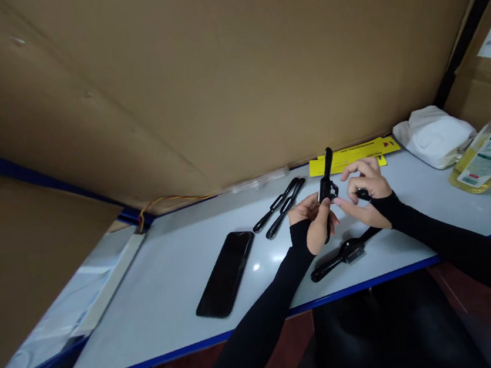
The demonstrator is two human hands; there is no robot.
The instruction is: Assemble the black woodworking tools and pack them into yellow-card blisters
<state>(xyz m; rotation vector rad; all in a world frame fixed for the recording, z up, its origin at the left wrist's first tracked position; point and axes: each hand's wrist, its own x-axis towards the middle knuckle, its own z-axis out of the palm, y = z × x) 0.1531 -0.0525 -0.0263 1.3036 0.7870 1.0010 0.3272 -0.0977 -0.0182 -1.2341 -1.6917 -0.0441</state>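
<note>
My left hand (314, 223) is closed around a black tool (327, 183) whose handle points up and away from me. Just right of it, my right hand (368, 190) has its fingers curled and partly spread, with the thumb or a fingertip near the tool's middle. A small black part (363, 194) shows by the right palm; whether it is gripped cannot be made out. Below both hands another black tool (351, 250) lies near the table's front edge. Two slim black pieces with slots (284, 206) lie side by side left of my left hand.
A black phone (226, 275) lies on the white table (152, 301). Yellow cards (353, 155) are at the back edge. On the right are a white cloth bundle (434, 136) and a bottle of yellow liquid (487, 150). Cardboard (216, 81) rises behind the table.
</note>
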